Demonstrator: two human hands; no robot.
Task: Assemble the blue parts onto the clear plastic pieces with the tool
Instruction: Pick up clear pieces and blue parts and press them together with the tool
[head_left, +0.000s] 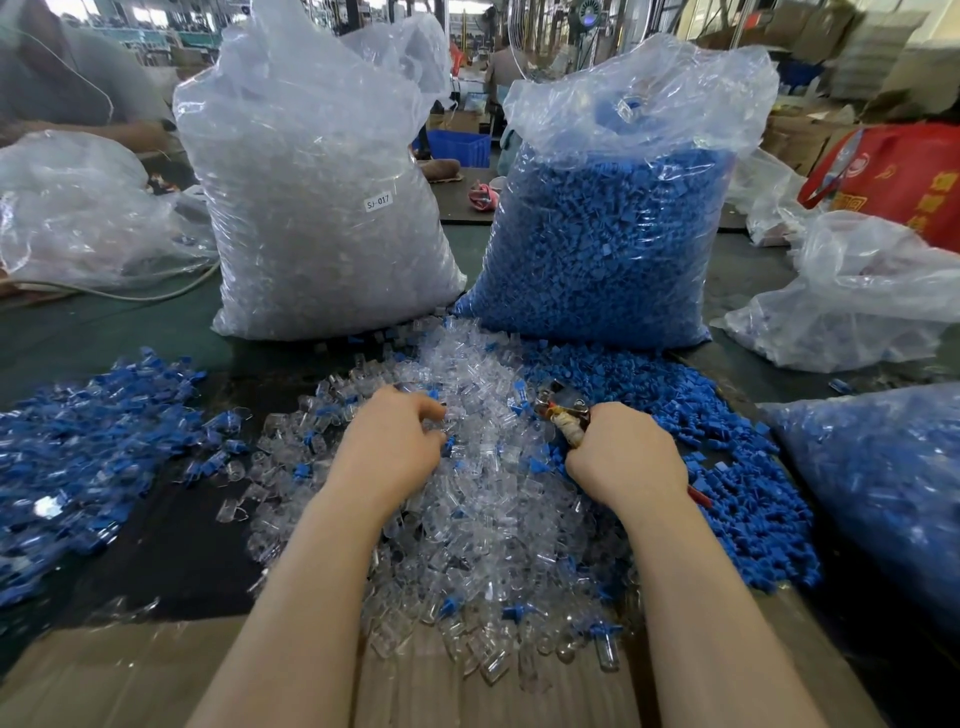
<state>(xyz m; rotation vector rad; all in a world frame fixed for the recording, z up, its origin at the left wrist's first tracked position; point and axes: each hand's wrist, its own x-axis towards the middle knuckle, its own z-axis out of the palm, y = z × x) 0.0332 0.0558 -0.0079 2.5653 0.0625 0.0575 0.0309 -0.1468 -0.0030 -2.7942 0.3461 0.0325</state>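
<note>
The counter is dark green. One big bag holds see-through pieces with a white label — the next bag is full of bright blue parts. At the far right edge sits a red bag with yellow writing. Brown cardboard lies at the near edge.

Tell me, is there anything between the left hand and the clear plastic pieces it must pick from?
Nothing visible does. The left hand already lies on the pile of clear plastic pieces, fingers curled into it. The right hand holds the tool beside it.
</note>
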